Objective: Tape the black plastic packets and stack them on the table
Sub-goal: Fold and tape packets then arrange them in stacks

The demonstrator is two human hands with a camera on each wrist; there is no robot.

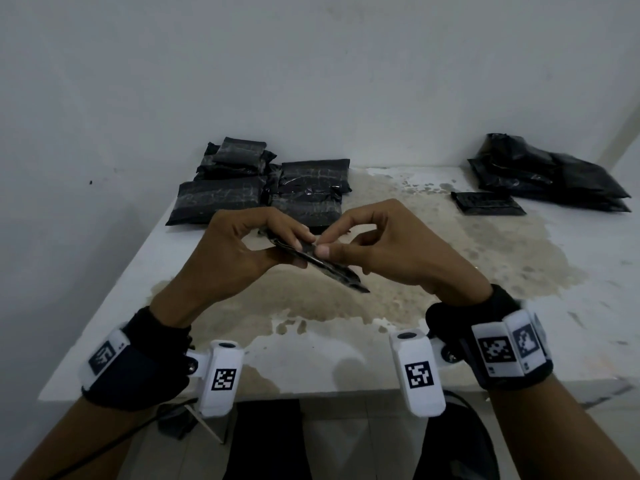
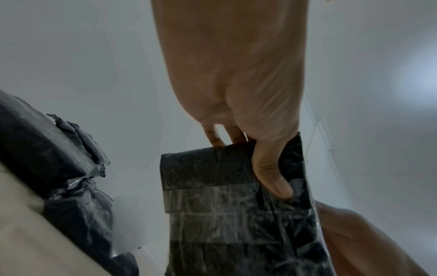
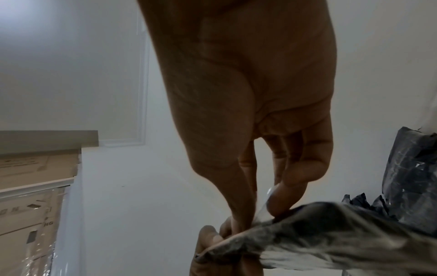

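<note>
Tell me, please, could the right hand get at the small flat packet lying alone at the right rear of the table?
Probably not at once: the right hand pinches the held packet. The table between it and the small packet lies bare.

Packet [image 1: 320, 263] glossy black plastic, perhaps taped; table [image 1: 450, 258] stained, matt.

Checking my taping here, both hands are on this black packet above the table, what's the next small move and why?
Probably press the clear tape flat: the right hand pinches its loose end at the edge of the packet, which the left hand grips.
</note>
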